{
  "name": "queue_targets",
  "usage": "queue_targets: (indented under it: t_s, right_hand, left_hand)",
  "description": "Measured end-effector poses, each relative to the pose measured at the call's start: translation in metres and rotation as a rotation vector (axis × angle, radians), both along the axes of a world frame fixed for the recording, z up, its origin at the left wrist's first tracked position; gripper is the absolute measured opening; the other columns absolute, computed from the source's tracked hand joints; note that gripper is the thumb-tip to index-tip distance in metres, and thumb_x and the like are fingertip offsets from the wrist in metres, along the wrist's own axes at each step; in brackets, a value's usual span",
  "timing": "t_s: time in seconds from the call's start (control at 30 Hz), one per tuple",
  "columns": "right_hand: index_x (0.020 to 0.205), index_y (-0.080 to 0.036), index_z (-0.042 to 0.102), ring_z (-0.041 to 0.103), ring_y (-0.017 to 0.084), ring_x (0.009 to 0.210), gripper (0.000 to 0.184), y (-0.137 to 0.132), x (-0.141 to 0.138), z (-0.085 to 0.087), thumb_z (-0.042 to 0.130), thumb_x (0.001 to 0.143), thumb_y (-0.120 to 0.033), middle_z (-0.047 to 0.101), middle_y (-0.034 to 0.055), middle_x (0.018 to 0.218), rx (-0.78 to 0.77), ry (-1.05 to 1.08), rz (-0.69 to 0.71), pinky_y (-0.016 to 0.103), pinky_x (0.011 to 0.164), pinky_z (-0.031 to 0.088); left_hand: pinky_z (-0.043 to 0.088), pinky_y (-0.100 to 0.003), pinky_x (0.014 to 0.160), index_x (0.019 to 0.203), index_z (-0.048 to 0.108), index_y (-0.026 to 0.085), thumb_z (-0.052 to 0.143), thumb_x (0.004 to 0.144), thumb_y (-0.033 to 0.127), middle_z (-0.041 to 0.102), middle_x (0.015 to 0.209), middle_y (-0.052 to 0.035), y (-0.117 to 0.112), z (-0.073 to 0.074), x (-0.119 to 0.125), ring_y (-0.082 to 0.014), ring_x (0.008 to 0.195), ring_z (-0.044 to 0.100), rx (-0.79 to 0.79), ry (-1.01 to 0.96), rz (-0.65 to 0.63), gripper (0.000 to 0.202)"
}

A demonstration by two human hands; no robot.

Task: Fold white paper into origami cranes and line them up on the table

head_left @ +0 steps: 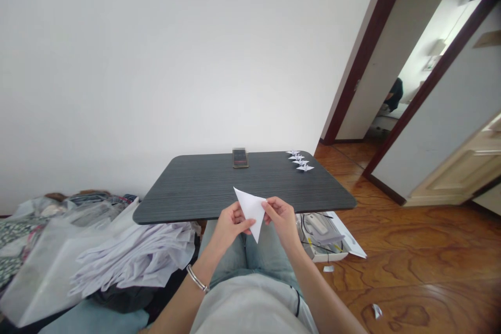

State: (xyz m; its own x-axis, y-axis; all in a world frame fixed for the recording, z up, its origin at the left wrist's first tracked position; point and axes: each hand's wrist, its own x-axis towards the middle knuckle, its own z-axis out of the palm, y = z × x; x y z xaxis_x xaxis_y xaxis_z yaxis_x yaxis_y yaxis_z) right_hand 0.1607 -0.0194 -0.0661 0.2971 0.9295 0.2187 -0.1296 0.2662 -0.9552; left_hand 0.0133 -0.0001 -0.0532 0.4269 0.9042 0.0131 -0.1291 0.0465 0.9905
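Note:
A folded piece of white paper (251, 207), pointed at its corners, is held up between my two hands in front of the table's near edge. My left hand (231, 225) pinches its left side, with the thumb lying on the face of the paper. At the upper right corner, the thumb and fingers of my right hand (281, 215) close on the paper. Several white folded paper cranes (303, 167) stand in a row at the far right of the dark table (203, 188).
A phone (240, 157) lies at the table's back edge by the wall. Piled clothes and bags (133, 255) are at the left. Below the table's right side sits a white box (324, 255) of cables and papers. Paper scraps (377, 311) lie on the wooden floor.

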Motion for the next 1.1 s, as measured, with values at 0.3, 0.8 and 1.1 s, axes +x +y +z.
queue_targets:
  t_s: [0.3,0.8,1.1]
  right_hand:
    - [0.057,-0.018,0.053,0.041,0.008,0.034,0.034,0.0039,0.0005,0.0029,0.068,0.067,-0.047,0.047,-0.006,0.041,-0.039,-0.07,0.044,0.019,0.034,0.031]
    - [0.061,-0.018,0.054,0.042,0.008,0.033,0.031,0.0021,0.0004,0.0026,0.065,0.071,-0.046,0.05,-0.005,0.039,-0.026,-0.081,0.082,0.019,0.034,0.035]
    - [0.062,-0.017,0.056,0.04,0.008,0.034,0.029,0.0013,0.0008,0.0025,0.061,0.073,-0.044,0.049,-0.005,0.04,-0.03,-0.145,0.062,0.019,0.035,0.034]
  left_hand:
    - [0.05,-0.024,0.049,0.101,0.059,0.012,0.076,0.059,0.024,0.068,0.079,-0.0078,0.0026,-0.0038,0.0002,-0.0148,0.059,0.061,0.042,0.024,0.023,0.047]
    - [0.051,-0.024,0.054,0.101,0.06,0.012,0.07,0.068,0.029,0.068,0.085,-0.0081,-0.0008,0.0029,-0.0021,-0.0175,0.071,0.062,0.03,-0.117,0.048,0.039]
    - [0.052,-0.025,0.056,0.098,0.061,0.011,0.072,0.066,0.026,0.069,0.086,-0.0091,-0.0016,0.0038,-0.0013,-0.0185,0.072,0.063,0.005,-0.117,0.101,0.037]
